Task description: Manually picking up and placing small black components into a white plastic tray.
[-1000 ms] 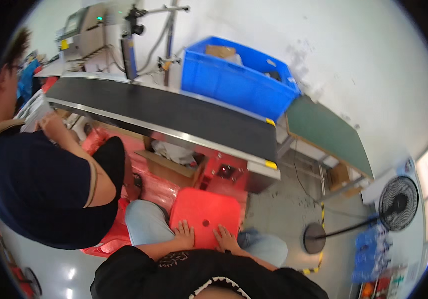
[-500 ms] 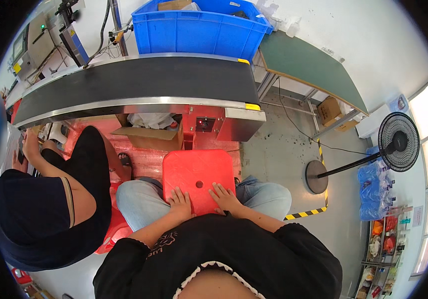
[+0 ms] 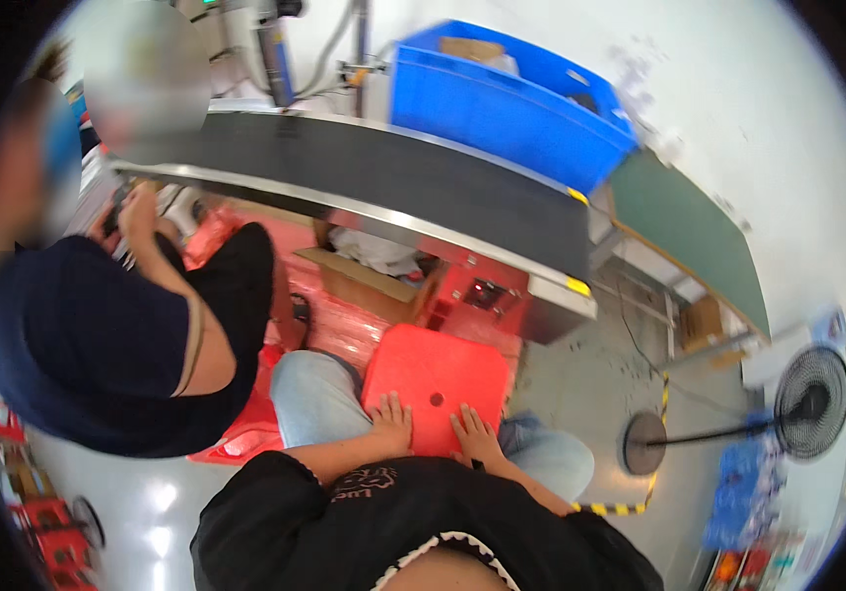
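Observation:
A red plastic stool [image 3: 433, 364] with a small round hole in its seat stands between my knees. My left hand [image 3: 390, 424] lies flat on the seat's near left part, fingers stretched out. On its near right part rests my right hand [image 3: 475, 435], also open, with the fingers spread forward. Neither hand holds anything. Beyond the stool runs a black conveyor belt [image 3: 423, 187] with a metal edge, and below it sits an open cardboard box [image 3: 359, 286] with white material inside.
A co-worker in dark clothes [image 3: 98, 335] sits close on my left, hands by the belt. Behind the belt stands a large blue crate [image 3: 502, 108]. To the right are a green-topped table [image 3: 684, 227] and a standing fan [image 3: 812, 399] with a round base.
My view has turned to the left and tilted, so the belt, crate and stool appear farther right. Both hands stay flat on the stool.

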